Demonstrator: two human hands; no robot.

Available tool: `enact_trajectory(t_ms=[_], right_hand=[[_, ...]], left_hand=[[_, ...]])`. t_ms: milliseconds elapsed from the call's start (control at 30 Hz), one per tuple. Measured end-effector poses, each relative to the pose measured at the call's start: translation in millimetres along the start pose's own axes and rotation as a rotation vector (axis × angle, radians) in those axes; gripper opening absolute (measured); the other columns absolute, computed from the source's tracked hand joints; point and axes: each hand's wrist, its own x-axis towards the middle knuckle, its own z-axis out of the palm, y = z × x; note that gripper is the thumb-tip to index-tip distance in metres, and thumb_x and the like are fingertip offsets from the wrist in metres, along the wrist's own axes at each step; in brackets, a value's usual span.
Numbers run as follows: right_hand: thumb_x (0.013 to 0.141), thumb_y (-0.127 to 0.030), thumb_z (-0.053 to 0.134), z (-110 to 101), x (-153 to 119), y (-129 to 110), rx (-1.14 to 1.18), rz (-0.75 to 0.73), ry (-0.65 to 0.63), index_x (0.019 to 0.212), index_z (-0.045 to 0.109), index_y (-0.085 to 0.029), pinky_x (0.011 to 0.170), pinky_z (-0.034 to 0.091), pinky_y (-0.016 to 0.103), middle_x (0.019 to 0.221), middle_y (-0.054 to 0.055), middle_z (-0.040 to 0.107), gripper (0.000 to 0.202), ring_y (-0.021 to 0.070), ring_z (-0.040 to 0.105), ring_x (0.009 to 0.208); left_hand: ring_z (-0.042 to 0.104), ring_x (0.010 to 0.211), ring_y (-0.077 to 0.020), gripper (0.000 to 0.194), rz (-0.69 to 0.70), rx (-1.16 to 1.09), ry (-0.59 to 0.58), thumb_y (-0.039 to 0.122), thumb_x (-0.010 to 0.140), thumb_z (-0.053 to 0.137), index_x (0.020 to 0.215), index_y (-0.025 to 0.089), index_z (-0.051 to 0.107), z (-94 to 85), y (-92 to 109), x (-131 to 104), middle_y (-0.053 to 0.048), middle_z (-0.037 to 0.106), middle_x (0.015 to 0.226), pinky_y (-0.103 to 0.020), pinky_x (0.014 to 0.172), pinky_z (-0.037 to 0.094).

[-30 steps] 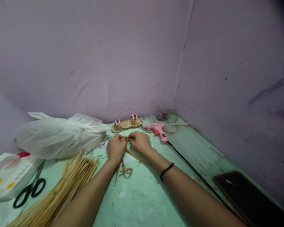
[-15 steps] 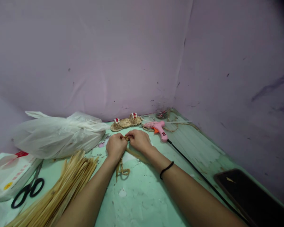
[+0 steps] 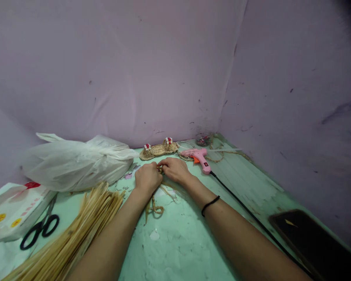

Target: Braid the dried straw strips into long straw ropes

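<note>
Left of the pink glue gun (image 3: 199, 157), black-handled scissors (image 3: 41, 226) and a straw bundle (image 3: 84, 222) are laid on the stained green tabletop (image 3: 178, 242). Nearer the glue gun, on its front left, a braided cord (image 3: 153, 203) is pinched by the left hand (image 3: 148, 177) and the right hand (image 3: 175, 169), fingers closed, tips partly hidden; its looped end is exposed below. Behind the glue gun, a corner is formed by scuffed lilac walls (image 3: 163, 78). To its right, a dark slab (image 3: 316, 234) is placed.
</note>
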Motion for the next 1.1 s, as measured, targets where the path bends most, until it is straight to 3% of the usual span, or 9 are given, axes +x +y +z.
enact_trajectory(t_ms=[100,300,467,700,800,933,1100], right_hand=[[0.074,-0.022,0.037,1,0,2,0.037,-0.033,-0.005,0.101,0.061,-0.033,0.068,0.035,0.024,0.099,-0.003,0.063,0.038,0.0155,0.055,0.088],[0.07,-0.033,0.047,2,-1,1,0.014,-0.048,0.019,0.091,0.066,-0.027,0.065,0.034,0.023,0.089,-0.001,0.065,0.029,0.0162,0.055,0.082],[0.071,-0.031,0.045,2,1,4,-0.053,-0.011,0.012,0.09,0.066,-0.024,0.063,0.032,0.024,0.088,0.002,0.064,0.029,0.016,0.054,0.079],[0.071,-0.028,0.048,2,-5,4,0.03,-0.026,0.031,0.093,0.065,-0.027,0.064,0.034,0.022,0.094,-0.001,0.063,0.028,0.0136,0.055,0.08],[0.071,-0.031,0.049,2,-8,0,0.027,0.017,0.03,0.09,0.067,-0.025,0.064,0.034,0.022,0.094,0.0,0.064,0.026,0.0139,0.055,0.081],[0.073,-0.044,0.045,3,-5,-7,0.068,0.158,0.024,0.078,0.069,-0.025,0.057,0.032,0.023,0.079,0.001,0.067,0.031,0.0146,0.056,0.072],[0.065,-0.04,0.051,3,2,-11,0.11,0.294,0.006,0.073,0.069,-0.027,0.054,0.032,0.023,0.072,0.0,0.068,0.023,0.0156,0.057,0.068]], left_hand=[[0.06,0.074,-0.027,0.03,0.028,0.007,0.022,0.026,0.075,0.035,0.09,0.019,0.06,0.5,0,2,-0.011,0.064,0.078,-0.032,0.06,0.04],[0.059,0.078,-0.0233,0.029,0.038,-0.127,-0.02,0.03,0.075,0.037,0.087,0.02,0.061,6.5,-9,3,-0.009,0.064,0.08,-0.03,0.064,0.039],[0.057,0.073,-0.0177,0.022,-0.019,-0.367,0.008,0.03,0.07,0.046,0.083,0.023,0.062,12.5,-17,10,-0.003,0.064,0.074,-0.025,0.062,0.037],[0.055,0.065,-0.0172,0.017,-0.056,-0.363,0.009,0.025,0.064,0.047,0.071,0.023,0.061,9.1,-16,6,-0.002,0.062,0.067,-0.024,0.054,0.032],[0.055,0.067,-0.0177,0.017,0.003,-0.316,0.012,0.024,0.065,0.045,0.07,0.022,0.061,5.7,-17,1,-0.003,0.062,0.069,-0.025,0.055,0.033],[0.055,0.067,-0.0169,0.02,0.066,-0.323,-0.038,0.027,0.071,0.041,0.074,0.022,0.061,1.9,-20,-4,-0.003,0.063,0.072,-0.025,0.056,0.033],[0.058,0.073,-0.0197,0.025,-0.02,-0.232,-0.079,0.03,0.076,0.038,0.082,0.021,0.06,-0.1,-15,-14,-0.006,0.064,0.077,-0.026,0.056,0.035]])
